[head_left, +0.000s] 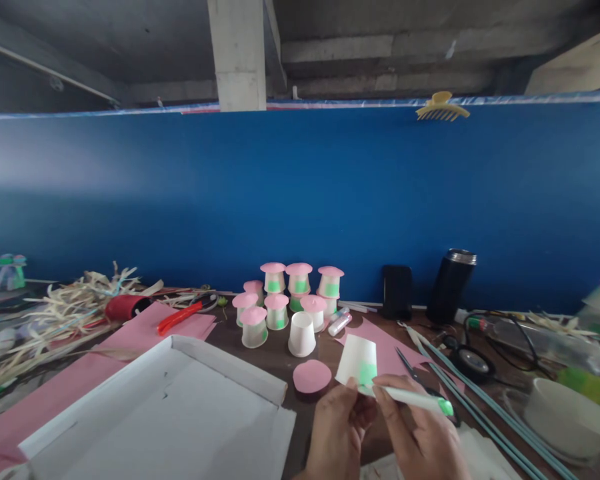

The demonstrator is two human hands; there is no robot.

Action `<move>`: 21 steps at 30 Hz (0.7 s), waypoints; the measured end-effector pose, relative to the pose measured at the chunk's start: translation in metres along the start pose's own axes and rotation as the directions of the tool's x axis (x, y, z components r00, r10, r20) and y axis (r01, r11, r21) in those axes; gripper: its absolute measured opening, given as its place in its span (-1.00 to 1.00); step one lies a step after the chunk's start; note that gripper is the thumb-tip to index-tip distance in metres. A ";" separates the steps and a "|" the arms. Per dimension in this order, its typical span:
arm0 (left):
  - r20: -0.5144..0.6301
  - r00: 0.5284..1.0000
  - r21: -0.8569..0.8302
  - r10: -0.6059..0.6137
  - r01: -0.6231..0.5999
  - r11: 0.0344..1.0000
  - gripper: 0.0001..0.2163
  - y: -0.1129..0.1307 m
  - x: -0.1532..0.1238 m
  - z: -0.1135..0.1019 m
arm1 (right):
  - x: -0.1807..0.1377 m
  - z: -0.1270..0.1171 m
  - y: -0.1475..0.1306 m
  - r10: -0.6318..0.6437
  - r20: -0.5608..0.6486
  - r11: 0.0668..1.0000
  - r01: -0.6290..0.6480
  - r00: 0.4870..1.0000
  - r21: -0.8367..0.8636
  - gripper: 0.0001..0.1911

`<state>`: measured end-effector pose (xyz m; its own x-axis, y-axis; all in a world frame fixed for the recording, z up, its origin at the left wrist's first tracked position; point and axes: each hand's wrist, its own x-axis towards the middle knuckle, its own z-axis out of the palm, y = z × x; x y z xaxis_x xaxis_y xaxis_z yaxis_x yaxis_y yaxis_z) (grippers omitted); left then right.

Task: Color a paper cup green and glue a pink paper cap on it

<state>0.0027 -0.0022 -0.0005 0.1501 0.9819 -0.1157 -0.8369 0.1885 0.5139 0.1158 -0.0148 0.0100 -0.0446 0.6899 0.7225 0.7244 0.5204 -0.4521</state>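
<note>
My left hand [337, 430] pinches a small white paper cup [356, 360] held upside down, with a green patch on its side. My right hand [420, 437] grips a green marker [413, 399], its tip touching the green patch. Just left of the cup a pink paper disc [312, 377] lies on the table. Behind it stands a plain white cup [301, 333] upside down, and a cluster of several finished white cups with pink tops and green patches [285, 293].
A white cardboard box lid [160, 413] lies at the front left on pink paper sheets [55, 393]. Scissors [410, 370], long grey-green sticks [460, 393], a black flask [450, 283], a white bowl [570, 417], an orange cutter [180, 318] and dry straw [65, 313] surround the work spot.
</note>
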 end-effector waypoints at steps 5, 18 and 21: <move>0.032 0.999 -0.004 0.010 -0.010 1.000 -0.79 0.000 0.000 -0.001 | 0.001 -0.001 0.000 -0.009 0.031 1.000 0.009 0.999 0.002 -0.79; -0.192 0.978 -0.092 -0.085 0.068 0.993 -0.89 0.001 0.002 0.003 | 0.000 -0.009 0.003 0.046 -0.039 0.999 -0.046 0.998 0.005 -0.79; -0.227 0.967 -0.117 -0.114 0.089 0.989 -0.88 0.000 0.003 0.002 | 0.000 -0.011 0.007 0.040 -0.058 0.999 -0.041 0.998 -0.017 -0.82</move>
<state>0.0046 0.0010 0.0012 0.1211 0.9239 -0.3630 -0.8762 0.2714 0.3983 0.1282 -0.0164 0.0127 0.0244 0.6800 0.7328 0.7372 0.4828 -0.4726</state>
